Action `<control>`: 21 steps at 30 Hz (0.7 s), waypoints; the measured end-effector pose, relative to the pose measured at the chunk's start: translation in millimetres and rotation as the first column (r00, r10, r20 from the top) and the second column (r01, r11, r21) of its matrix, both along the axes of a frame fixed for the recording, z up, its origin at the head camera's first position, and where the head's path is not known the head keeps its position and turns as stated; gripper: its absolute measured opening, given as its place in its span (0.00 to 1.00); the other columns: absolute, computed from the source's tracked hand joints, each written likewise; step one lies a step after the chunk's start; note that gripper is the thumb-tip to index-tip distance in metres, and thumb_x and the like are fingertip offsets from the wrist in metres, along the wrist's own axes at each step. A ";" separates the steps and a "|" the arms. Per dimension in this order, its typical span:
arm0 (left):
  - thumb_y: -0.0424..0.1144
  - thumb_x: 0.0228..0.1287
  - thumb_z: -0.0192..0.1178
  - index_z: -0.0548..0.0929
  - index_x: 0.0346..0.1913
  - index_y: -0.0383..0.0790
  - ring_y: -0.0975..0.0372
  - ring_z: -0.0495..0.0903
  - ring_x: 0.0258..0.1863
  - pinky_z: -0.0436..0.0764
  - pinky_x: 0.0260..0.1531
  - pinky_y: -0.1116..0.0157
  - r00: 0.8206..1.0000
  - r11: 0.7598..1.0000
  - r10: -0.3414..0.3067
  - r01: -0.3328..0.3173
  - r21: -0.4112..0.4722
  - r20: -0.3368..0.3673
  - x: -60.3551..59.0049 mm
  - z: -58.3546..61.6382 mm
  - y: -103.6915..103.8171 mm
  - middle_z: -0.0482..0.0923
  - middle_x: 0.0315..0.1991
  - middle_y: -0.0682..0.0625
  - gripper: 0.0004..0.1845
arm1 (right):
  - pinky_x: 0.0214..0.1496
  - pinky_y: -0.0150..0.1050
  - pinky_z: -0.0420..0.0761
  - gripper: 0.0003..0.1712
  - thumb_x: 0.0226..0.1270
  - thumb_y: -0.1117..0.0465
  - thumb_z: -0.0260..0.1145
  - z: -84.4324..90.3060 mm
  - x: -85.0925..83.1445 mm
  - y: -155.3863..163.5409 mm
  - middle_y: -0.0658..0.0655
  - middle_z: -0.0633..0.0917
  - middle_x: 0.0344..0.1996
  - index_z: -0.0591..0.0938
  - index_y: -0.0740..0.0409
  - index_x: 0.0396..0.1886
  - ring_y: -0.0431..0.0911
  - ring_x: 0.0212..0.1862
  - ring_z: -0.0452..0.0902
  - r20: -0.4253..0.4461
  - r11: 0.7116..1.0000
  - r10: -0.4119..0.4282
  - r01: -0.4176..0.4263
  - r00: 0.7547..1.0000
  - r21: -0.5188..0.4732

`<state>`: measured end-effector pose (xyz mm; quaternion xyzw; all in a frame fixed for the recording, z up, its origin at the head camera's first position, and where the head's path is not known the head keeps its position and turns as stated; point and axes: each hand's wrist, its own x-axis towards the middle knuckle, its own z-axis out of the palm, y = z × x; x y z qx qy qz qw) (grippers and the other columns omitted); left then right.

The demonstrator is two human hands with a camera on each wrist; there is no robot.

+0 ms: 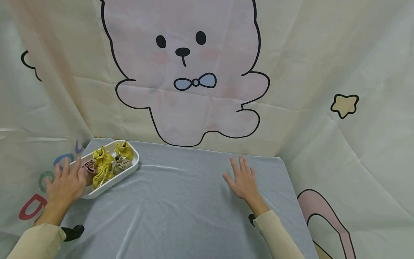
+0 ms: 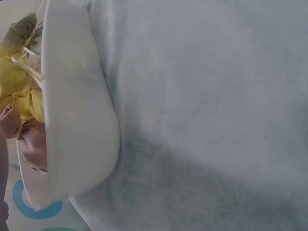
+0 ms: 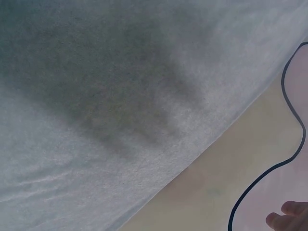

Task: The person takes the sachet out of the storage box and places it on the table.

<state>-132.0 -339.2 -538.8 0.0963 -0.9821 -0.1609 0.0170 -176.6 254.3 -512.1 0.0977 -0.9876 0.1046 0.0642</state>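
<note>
A white oblong tray [image 1: 133, 166] sits at the table's far left, holding several small drawstring pouches: yellow ones [image 1: 102, 157], a grey-brown one [image 1: 120, 163] and a pink one [image 1: 90, 169]. My left hand [image 1: 66, 181] rests with spread fingers on the tray's near end, touching its rim by the pink pouch. The left wrist view shows the tray's white outer wall [image 2: 77, 115] and the pouches [image 2: 19, 91] inside. My right hand [image 1: 243, 180] lies flat and open on the grey cloth, right of centre, holding nothing. Only its fingertips [image 3: 288, 219] show in the right wrist view.
A grey cloth [image 1: 181, 201] covers the table. A cream backdrop printed with a pink bear [image 1: 184, 72] hangs right behind it and drapes down both sides. The table's right edge [image 1: 292, 194] runs close to my right hand.
</note>
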 end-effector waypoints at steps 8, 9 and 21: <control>0.58 0.77 0.36 0.45 0.78 0.35 0.28 0.40 0.70 0.47 0.55 0.21 0.998 0.999 -0.031 0.032 -0.015 0.046 6.6 -8.8 -4.9 0.35 0.75 0.25 0.39 | 0.68 0.72 0.54 0.44 0.71 0.33 0.53 0.7 1.1 -1.5 0.66 0.54 0.77 0.59 0.48 0.79 0.64 0.76 0.48 0.015 1.000 0.003 -0.003 1.000 0.006; 0.60 0.76 0.34 0.45 0.78 0.35 0.28 0.41 0.69 0.49 0.54 0.21 0.998 0.999 -0.031 0.032 -0.012 0.062 7.6 -9.2 -4.6 0.36 0.75 0.25 0.39 | 0.67 0.72 0.55 0.43 0.71 0.33 0.53 0.9 1.4 -1.4 0.66 0.55 0.77 0.59 0.48 0.79 0.64 0.76 0.49 0.013 1.000 0.004 -0.004 1.000 0.005; 0.39 0.66 0.51 0.44 0.76 0.30 0.23 0.52 0.60 0.60 0.47 0.22 0.990 0.999 -0.046 0.046 0.005 0.136 15.8 -12.9 -12.8 0.34 0.72 0.21 0.41 | 0.69 0.71 0.54 0.42 0.71 0.35 0.55 -2.8 3.9 0.1 0.66 0.56 0.77 0.61 0.49 0.78 0.63 0.77 0.47 0.051 1.000 -0.007 0.007 0.999 0.000</control>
